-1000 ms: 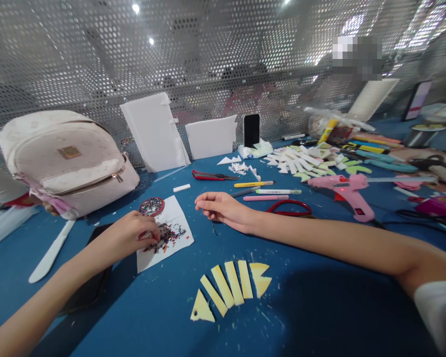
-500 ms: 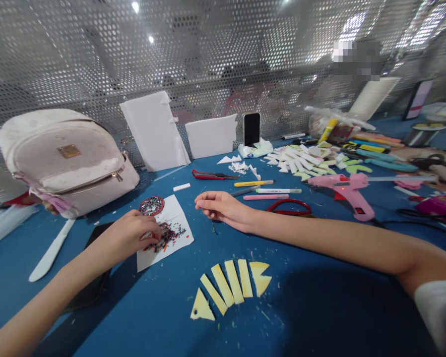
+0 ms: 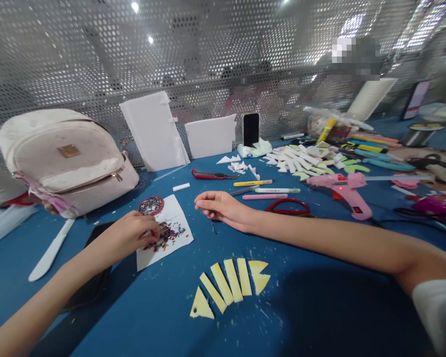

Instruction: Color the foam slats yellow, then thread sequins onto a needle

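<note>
My left hand (image 3: 137, 230) is down at a heap of small dark and coloured bits (image 3: 173, 233), like beads or sequins, on a sheet of white paper (image 3: 183, 215). Its fingers are pinched, and what they hold is hidden. A round red-rimmed dish (image 3: 151, 205) of similar bits touches the paper's far edge. To the right, my right hand (image 3: 223, 209) hovers with thumb and fingers pressed together; I cannot make out anything in it. A thin dark strand (image 3: 214, 227) shows just below. Nearer me, yellow cut pieces (image 3: 233, 280) lie in a fish shape, its head pierced by a hole.
A red cutter (image 3: 211, 174), several pens (image 3: 271, 190) and red-handled scissors (image 3: 287, 206) lie beyond my right arm. A pink glue gun (image 3: 345, 188) with a lit red light stands right. White foam scraps (image 3: 297, 158), a phone (image 3: 250, 129) and a backpack (image 3: 66, 158) line the back.
Both hands stay almost where they were, pinched the same way. The whole view has shifted very slightly.
</note>
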{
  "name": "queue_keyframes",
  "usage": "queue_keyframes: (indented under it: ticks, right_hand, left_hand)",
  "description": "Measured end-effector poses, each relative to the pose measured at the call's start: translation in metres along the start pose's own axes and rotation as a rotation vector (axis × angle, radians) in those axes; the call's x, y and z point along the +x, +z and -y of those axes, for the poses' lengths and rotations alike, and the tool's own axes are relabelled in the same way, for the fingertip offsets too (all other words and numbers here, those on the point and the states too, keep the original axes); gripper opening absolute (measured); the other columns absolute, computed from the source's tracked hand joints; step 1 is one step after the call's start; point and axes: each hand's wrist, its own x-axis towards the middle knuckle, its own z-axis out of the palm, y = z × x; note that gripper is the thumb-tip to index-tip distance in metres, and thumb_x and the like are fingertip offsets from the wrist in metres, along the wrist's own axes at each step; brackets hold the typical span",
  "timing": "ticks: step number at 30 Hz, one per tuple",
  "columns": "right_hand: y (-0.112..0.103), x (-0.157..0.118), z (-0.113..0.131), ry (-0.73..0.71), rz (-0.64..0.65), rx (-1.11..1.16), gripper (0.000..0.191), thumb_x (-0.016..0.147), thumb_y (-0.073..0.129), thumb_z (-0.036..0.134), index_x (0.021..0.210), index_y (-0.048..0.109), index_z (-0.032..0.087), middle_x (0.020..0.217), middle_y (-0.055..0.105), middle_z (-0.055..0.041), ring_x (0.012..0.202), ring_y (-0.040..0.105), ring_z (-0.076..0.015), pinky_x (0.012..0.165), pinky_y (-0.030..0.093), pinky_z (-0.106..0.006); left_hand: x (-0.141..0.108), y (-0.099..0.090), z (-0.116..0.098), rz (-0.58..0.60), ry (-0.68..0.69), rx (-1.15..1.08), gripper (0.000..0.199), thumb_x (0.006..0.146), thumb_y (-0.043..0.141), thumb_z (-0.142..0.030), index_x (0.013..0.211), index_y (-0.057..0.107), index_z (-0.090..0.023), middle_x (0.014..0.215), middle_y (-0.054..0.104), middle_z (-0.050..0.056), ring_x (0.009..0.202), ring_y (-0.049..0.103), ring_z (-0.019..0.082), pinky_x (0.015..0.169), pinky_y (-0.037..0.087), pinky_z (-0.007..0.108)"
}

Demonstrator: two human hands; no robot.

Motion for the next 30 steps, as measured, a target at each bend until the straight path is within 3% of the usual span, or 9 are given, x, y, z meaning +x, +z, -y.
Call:
queue_keyframes:
  ticks: [30]
  right_hand:
    - [0.0006, -0.0010, 0.0012, 0.008, -0.011, 0.008, 0.025, 0.074, 0.087, 0.032, 0.088, 0.073, 0.016, 0.082, 0.067, -0.0010, 0.064, 0.051, -0.0062, 0.054, 0.039, -0.016]
  left_hand:
    - [0.0025, 0.0028, -0.0041, -0.103, 0.002, 0.037, 0.016, 0.095, 0.062, -0.025, 0.084, 0.073, -0.025, 0.081, 0.077, -0.003, 0.071, 0.067, 0.016, 0.074, 0.039, 0.031]
